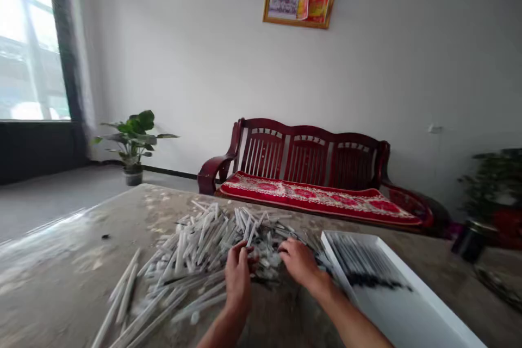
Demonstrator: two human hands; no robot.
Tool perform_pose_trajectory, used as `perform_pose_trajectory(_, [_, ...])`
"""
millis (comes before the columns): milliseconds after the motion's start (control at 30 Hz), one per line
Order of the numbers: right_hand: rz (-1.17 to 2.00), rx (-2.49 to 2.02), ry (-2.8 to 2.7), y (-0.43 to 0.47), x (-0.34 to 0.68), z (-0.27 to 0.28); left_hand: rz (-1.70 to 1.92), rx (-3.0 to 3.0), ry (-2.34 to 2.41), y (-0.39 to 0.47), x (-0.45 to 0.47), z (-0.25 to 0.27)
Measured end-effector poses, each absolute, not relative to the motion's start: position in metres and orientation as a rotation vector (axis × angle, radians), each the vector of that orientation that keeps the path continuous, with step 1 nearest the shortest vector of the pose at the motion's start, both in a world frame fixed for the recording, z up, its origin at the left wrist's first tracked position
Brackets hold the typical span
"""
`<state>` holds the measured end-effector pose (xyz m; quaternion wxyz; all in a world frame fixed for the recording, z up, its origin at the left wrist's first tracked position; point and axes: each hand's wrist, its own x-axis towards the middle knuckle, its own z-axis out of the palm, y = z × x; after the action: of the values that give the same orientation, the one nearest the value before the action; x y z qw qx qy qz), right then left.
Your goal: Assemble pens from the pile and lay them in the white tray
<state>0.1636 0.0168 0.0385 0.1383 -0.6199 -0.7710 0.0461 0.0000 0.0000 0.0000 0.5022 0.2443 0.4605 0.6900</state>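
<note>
A large heap of whitish, translucent pen-like tubes (207,234) lies spread over the table in front of me. My left hand (238,277) is at the heap's right side, its fingers curled together; whatever they hold is too blurred to name. Small clear pieces, perhaps caps (267,255), lie between my hands. Over the right edge of those pieces is my right hand (299,262), fingers bent and closed, their tips touching or near the pieces. To its right stands a shallow white tray (424,310) with a row of clear, dark-ended pens (362,261) inside.
Several loose tubes (122,293) lie at the front left of the worn table (61,283). A small dark bit (105,236) rests farther left. Beyond the table stands a red wooden bench (305,157) with a patterned cover. A dark container (473,239) is at the right.
</note>
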Motion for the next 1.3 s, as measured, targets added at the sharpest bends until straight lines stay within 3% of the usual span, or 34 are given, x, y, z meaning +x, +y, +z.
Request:
perform_pose_trajectory(400, [0.059,-1.714,-2.227,0.045,0.107,0.033,1.821,0.398,1.196,0.008,-0.011,0.003])
perform_pose_trajectory(600, [-0.233,-1.467,-2.493,0.052,0.083,0.032,1.829,0.427,1.222,0.01,-0.014,-0.002])
perform_pose_trajectory(833, [-0.312,-1.328,-2.517,0.045,0.094,0.03,1.787,0.464,1.181,0.008,-0.006,-0.006])
perform_pose_trajectory(1067, [-0.243,-0.885,-2.005,0.013,0.133,0.021,1.596,0.528,1.003,0.001,0.007,-0.005])
perform_pose_trajectory(1300, [-0.016,-0.796,-1.994,-0.019,0.146,-0.001,1.421,0.485,0.767,-0.006,0.012,0.001])
